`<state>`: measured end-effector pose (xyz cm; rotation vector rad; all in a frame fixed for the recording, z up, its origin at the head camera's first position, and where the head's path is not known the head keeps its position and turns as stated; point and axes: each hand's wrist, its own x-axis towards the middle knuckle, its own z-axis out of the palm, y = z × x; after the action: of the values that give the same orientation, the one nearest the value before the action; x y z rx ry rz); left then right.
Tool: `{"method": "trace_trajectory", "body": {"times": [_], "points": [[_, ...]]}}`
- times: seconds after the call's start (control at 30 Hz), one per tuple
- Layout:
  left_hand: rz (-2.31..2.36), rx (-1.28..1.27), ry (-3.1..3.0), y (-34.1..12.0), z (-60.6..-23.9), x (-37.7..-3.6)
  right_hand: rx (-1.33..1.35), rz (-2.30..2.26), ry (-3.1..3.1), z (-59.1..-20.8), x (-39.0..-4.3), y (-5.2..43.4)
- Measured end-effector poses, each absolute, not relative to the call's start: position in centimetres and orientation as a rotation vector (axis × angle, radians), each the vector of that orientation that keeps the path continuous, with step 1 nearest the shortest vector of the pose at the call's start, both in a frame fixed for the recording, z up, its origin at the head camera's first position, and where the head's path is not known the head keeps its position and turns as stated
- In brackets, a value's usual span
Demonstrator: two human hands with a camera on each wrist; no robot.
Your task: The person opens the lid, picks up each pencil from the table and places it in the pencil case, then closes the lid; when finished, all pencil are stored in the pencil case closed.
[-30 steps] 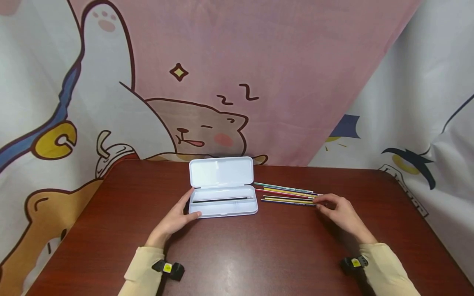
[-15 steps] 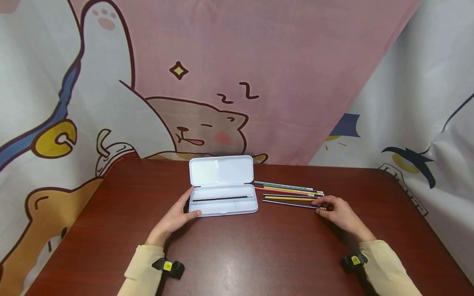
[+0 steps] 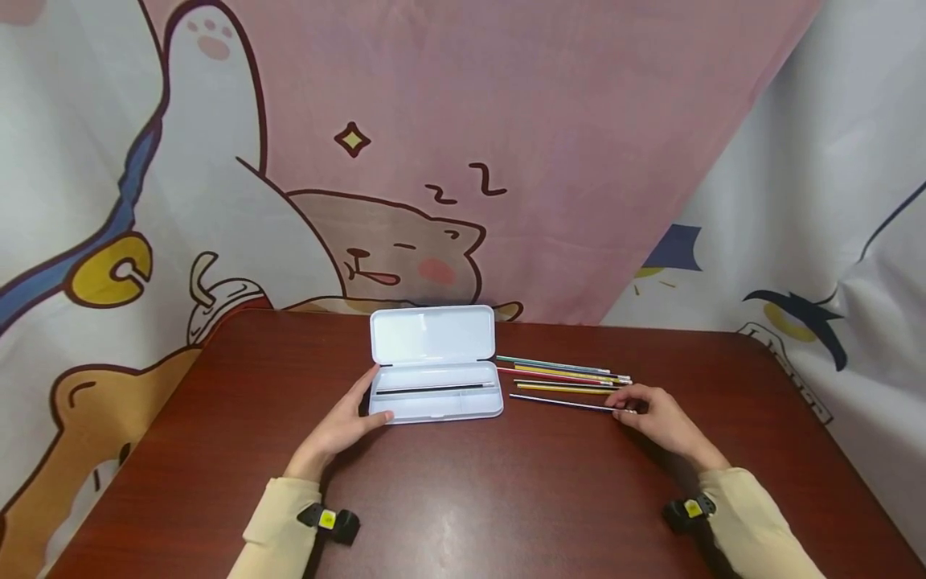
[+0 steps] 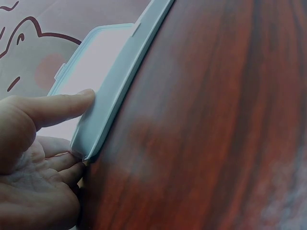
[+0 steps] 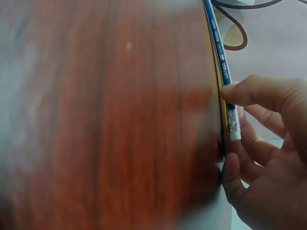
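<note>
An open white pencil case (image 3: 481, 408) stands on the table, lid raised, one dark pencil (image 3: 434, 389) lying lengthwise inside. My left hand (image 3: 340, 430) grips its left end; in the left wrist view the thumb (image 4: 72, 105) lies over the front wall and the fingers bend at the corner. To the right, my right hand (image 3: 661, 418) pinches a blue pencil (image 3: 553, 400) close to its white eraser (image 5: 235, 136). The rest of that pencil points left toward the case. Just behind it lie several other pencils (image 3: 564, 387), yellow, red and green among them.
The brown wooden table (image 3: 463, 498) reaches back to a printed cloth (image 3: 579, 161) hanging behind it. A raised lid (image 3: 432, 334) forms the back of the case, close to the cloth. Both wrists wear a small black camera (image 3: 340, 527).
My right hand has drawn the blue pencil toward me, away from the other pencils, opening a gap between them. My left hand and the case have stayed in place.
</note>
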<state>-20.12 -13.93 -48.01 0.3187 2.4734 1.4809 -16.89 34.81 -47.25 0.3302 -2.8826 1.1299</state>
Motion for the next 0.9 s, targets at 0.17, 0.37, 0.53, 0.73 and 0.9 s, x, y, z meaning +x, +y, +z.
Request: {"method": "trace_trajectory", "body": {"times": [0.17,0.37,0.53,0.73,0.9], "points": [[1.486,0.310,2.472,-13.9,-47.8,-19.9,0.385,1.156,-2.826,-47.1,-16.9,34.3],[1.487,0.313,2.472,-13.9,-47.8,-19.9,0.378,1.153,-2.781,-46.5,-17.2,33.6],[1.484,0.321,2.471,-13.9,-48.0,-20.1,0.362,1.139,-2.756,-45.9,-17.2,33.4],[1.496,0.324,2.464,-14.0,-48.1,-20.2,0.392,1.136,-2.739,-45.4,-17.5,32.7],[1.493,0.320,2.465,-13.9,-48.0,-20.1,0.401,1.184,-2.758,-45.5,-18.3,31.3]]}}
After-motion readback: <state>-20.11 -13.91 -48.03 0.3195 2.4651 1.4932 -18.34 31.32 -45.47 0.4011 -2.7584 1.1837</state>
